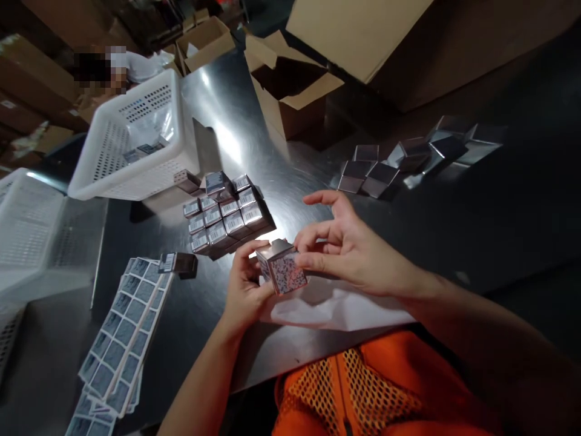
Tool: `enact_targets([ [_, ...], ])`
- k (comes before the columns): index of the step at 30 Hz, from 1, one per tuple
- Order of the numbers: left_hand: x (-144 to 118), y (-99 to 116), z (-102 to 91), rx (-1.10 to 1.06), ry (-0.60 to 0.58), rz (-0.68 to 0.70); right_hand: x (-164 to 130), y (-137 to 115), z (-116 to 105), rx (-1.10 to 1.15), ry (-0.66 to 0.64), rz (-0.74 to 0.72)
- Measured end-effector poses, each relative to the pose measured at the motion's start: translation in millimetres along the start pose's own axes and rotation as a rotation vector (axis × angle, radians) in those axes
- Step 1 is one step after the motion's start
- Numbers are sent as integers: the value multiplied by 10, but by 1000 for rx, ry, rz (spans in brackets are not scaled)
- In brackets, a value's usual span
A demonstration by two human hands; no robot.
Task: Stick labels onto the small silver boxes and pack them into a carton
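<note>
My left hand (249,281) grips a small silvery cardboard box (287,274), its thumb low on the side and its index finger across the top. One face of the box has a speckled grey and pink pattern, and a flap sticks up at its top. At the right edge of the box, my right hand (333,242) pinches with thumb and curled fingers, the index finger raised away. Beneath both hands lies a crumpled white sheet (336,306). Just beyond the left hand, barcoded small boxes (227,215) stand packed in rows, with one lying on top.
Sheets of grey square stickers (122,327) lie at left, a single small box (178,264) at their top end. White baskets (136,175) stand behind. Loose silver boxes (408,154) are at right, near an open carton (290,91) and a large carton (363,36). A person (136,65) is at back left.
</note>
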State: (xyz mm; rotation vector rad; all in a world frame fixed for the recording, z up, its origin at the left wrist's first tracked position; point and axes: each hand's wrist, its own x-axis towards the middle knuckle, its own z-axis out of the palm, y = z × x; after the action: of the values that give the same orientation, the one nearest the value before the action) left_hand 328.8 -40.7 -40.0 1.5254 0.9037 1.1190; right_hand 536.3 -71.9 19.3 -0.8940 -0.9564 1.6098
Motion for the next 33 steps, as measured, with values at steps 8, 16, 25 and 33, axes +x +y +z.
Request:
enact_targets([
  [8,-17,-28,-11,-49,-32,16,20,33,0,3,5,-36],
  [16,-17,-27,-12,-64,-43,23,19,30,-2,-8,11,-23],
  [25,-4,29,6,-16,-9,13,11,39,-4,-33,30,-26],
  [33,7,33,9,32,13,21,7,69,18,-135,74,-93],
])
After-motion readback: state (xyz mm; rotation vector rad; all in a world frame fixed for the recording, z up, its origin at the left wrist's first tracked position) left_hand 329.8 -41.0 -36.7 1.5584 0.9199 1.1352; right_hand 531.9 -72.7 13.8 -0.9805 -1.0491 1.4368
